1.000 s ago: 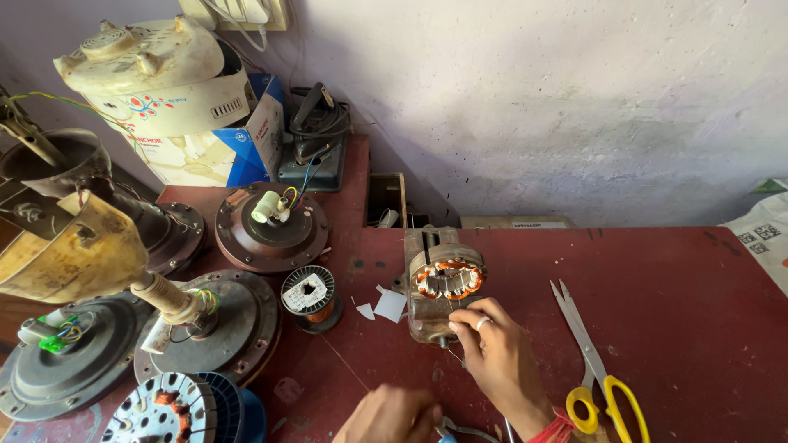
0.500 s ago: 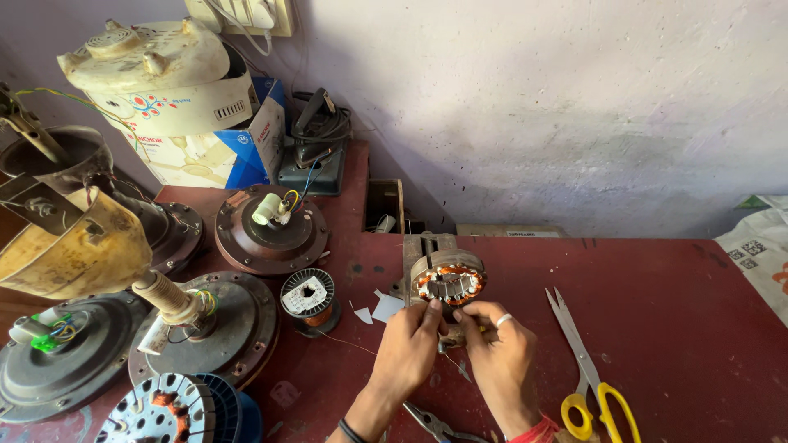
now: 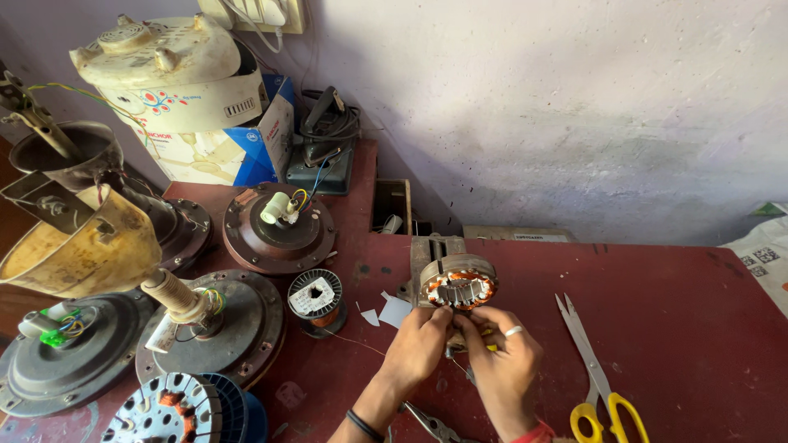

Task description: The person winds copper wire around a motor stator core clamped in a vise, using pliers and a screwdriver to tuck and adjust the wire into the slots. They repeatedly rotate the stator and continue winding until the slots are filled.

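Both hands are brought together at the near edge of a small motor stator with copper windings, which is set on the red worktop against a grey block. By the left hand the stator's lower rim is pinched; the right hand, ringed, is curled beside it, fingertips touching the same rim. Yellow-handled scissors lie to the right, a wire spool to the left, with pliers near the wrists.
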